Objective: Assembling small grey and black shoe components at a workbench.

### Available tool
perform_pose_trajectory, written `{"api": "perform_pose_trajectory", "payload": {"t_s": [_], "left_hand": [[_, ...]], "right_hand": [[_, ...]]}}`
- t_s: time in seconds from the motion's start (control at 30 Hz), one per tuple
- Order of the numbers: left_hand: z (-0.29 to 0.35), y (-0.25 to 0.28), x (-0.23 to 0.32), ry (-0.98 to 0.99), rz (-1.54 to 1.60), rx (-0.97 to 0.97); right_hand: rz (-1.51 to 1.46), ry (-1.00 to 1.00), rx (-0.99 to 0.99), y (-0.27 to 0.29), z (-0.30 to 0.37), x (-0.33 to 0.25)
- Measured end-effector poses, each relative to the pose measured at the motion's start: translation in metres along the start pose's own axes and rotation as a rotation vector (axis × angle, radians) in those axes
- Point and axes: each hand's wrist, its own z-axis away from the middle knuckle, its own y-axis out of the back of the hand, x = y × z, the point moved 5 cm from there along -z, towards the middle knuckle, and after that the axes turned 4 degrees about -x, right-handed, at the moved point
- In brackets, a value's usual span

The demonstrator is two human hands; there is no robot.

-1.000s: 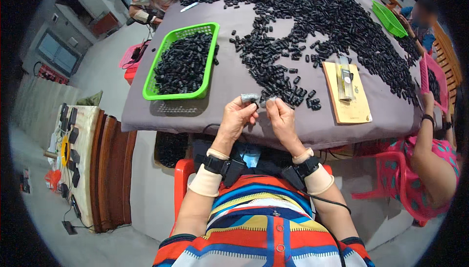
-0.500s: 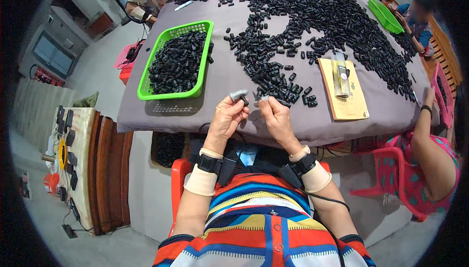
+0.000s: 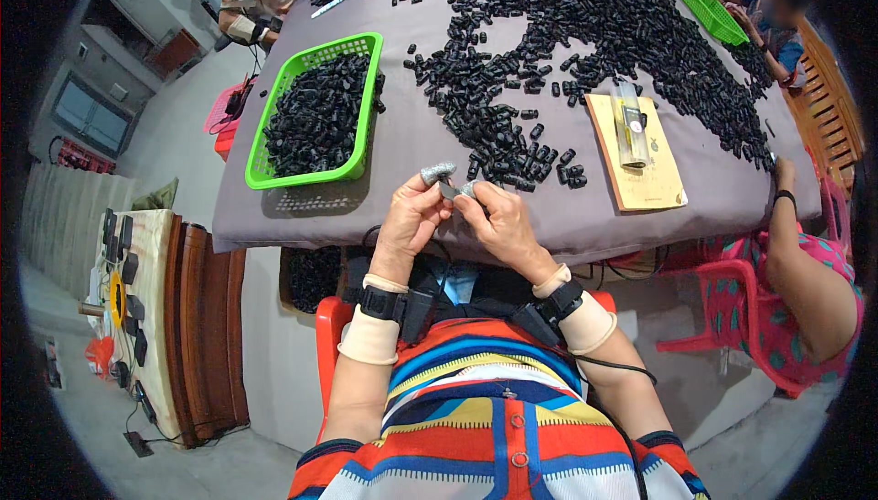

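Note:
My left hand (image 3: 412, 215) is closed in a pinch, a silver wrapping around one fingertip. It holds a small black cylindrical part, now mostly covered by the fingers. Close against it, my right hand (image 3: 505, 222) is also pinched, with silver wrapping at a fingertip. A small dark flat piece (image 3: 447, 190) shows between the two hands; I cannot tell which hand grips it. Just beyond my fingers lies a loose pile of black cylindrical parts (image 3: 512, 157). Left of the hands stands a green basket (image 3: 255, 169) filled with similar black parts.
A yellow booklet (image 3: 654, 191) with a clear case (image 3: 631, 134) on it lies right of the pile. Black parts spread across the far table (image 3: 402, 134). Another green basket (image 3: 712, 11) sits far right. Other people sit at the right and far left edges. A wooden bench (image 3: 197, 326) stands left.
My right hand has moved left until its fingertips meet those of my left hand. The black part between the left fingers is more hidden. The whole view has shifted slightly.

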Motion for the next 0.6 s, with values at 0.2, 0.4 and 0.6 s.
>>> {"api": "perform_pose_trajectory", "payload": {"t_s": [0.2,0.4,0.6], "left_hand": [[-0.0005,0.0031,-0.0011,0.033,0.020,-0.040],[0.0013,0.0030,-0.0018,0.040,0.037,-0.006],[0.0018,0.0033,-0.0026,0.057,0.085,-0.032]], "right_hand": [[0.047,-0.010,0.006,-0.0006,-0.0001,-0.0019],[0.057,-0.018,0.000,-0.0005,-0.0010,-0.0040],[0.038,0.005,0.007,-0.0010,-0.0013,-0.0067]]}}
